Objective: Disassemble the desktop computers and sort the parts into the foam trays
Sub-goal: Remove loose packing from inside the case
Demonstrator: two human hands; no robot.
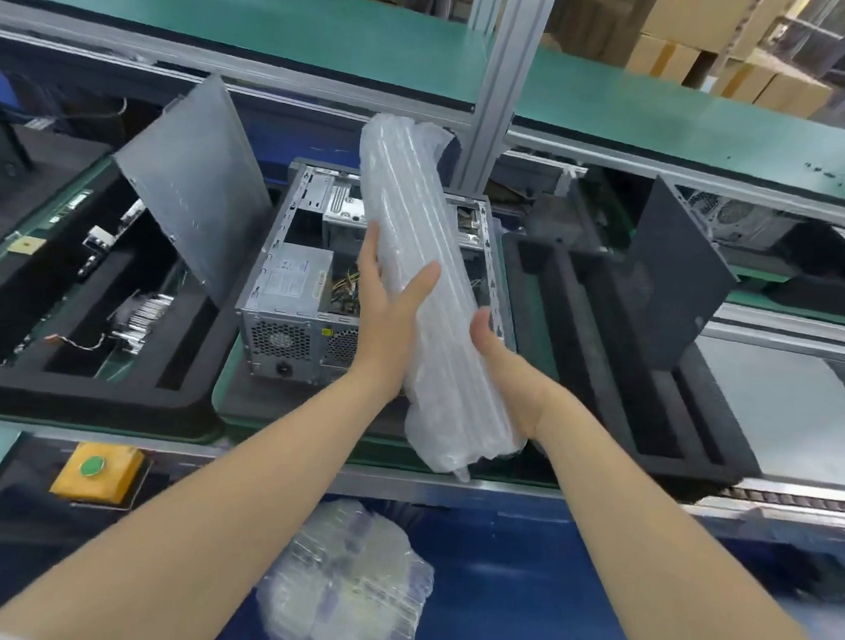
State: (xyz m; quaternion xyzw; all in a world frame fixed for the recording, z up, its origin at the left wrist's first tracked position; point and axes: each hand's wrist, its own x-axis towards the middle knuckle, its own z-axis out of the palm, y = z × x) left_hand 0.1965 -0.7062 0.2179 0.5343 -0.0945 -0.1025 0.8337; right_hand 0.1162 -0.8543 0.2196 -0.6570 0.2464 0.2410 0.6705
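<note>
The person holds a long roll of clear air-column plastic cushioning (428, 289) between both hands, above the open grey metal desktop computer case (288, 301). The left hand (390, 311) lies flat against the roll's left flank, its fingers straight and together, pressing rather than curling. The right hand (508, 374) takes the roll lower down from the other side. Its thumb shows on the near face and its fingers are hidden behind the plastic, so it seems to wrap the roll, though how far they curl cannot be told.

The roll's long axis runs from just below the right palm up and away past the left fingertips, leaning leftward at its far end. Most of its length stands beyond the fingers, and its bottom end hangs nearer the person than either hand. The case sits beyond and below the left fingers, with its silver power supply box (293, 276) just left of them.

One black foam tray (69, 378) holding parts lies well left of the left fingers, with a grey metal side panel (191, 179) propped beside it. A second black foam tray (615, 338) lies right of the right fingers. A crumpled wad of clear cushioning (348, 586) lies beneath the forearms.

By this look, packing is being cleared before the case can be stripped. The right hand seems to bear the weight, so the roll would likely tip down toward the wad
</note>
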